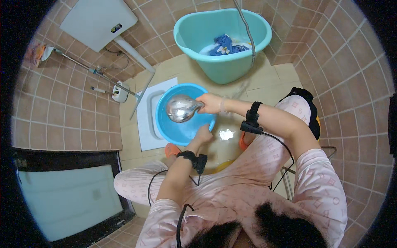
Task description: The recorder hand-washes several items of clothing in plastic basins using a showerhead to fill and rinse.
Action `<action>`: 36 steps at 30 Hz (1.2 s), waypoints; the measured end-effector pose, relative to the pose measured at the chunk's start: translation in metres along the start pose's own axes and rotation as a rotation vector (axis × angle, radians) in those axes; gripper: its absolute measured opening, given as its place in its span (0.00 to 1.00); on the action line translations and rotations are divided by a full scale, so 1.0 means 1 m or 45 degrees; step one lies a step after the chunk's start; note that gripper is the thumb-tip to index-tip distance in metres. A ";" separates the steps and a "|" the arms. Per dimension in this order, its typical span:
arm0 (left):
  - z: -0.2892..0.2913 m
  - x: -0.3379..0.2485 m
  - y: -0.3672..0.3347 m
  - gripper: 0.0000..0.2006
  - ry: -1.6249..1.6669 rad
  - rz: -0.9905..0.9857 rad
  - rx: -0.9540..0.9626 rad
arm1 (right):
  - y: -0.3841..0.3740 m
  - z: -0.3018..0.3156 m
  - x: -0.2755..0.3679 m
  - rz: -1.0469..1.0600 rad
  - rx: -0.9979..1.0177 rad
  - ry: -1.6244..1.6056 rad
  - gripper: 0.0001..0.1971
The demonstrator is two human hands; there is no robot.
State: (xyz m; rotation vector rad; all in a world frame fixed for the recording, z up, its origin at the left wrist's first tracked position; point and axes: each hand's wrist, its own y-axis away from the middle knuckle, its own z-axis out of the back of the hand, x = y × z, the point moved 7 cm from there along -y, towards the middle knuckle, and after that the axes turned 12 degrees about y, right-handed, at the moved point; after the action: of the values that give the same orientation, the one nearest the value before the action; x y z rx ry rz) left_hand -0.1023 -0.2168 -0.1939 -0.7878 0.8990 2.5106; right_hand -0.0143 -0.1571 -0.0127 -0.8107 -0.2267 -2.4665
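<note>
The right hand [210, 103]'s grip, clamped on a chrome showerhead [180, 108], holds it over the blue basin [175, 131], whose rim the left hand [204, 134] clasps, likely to steady it.

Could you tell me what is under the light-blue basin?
A white squat toilet shows past the left edge of the light-blue basin. The basin covers the toilet's right part, and what the basin's bottom rests on cannot be seen.
</note>
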 end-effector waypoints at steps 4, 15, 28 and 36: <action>0.032 0.005 0.022 0.24 -0.074 -0.056 -0.007 | 0.017 0.041 -0.007 -0.262 -0.109 0.357 0.14; 0.251 -0.006 0.052 0.16 -0.335 -0.318 -0.053 | 0.066 0.170 -0.028 -0.498 -0.731 -0.068 0.12; 0.432 -0.273 0.087 0.11 -1.046 0.026 0.064 | 0.134 0.237 -0.153 -0.810 -1.213 -0.216 0.15; 0.384 -0.385 -0.015 0.08 -1.907 -0.406 0.321 | 0.154 0.233 -0.179 -0.989 -1.250 -0.152 0.14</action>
State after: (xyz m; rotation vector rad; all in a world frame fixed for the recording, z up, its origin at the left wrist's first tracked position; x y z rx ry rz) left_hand 0.0591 -0.0047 0.2808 0.9087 0.4024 1.8369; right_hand 0.3068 -0.1375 0.0682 -1.4601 0.8641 -3.2519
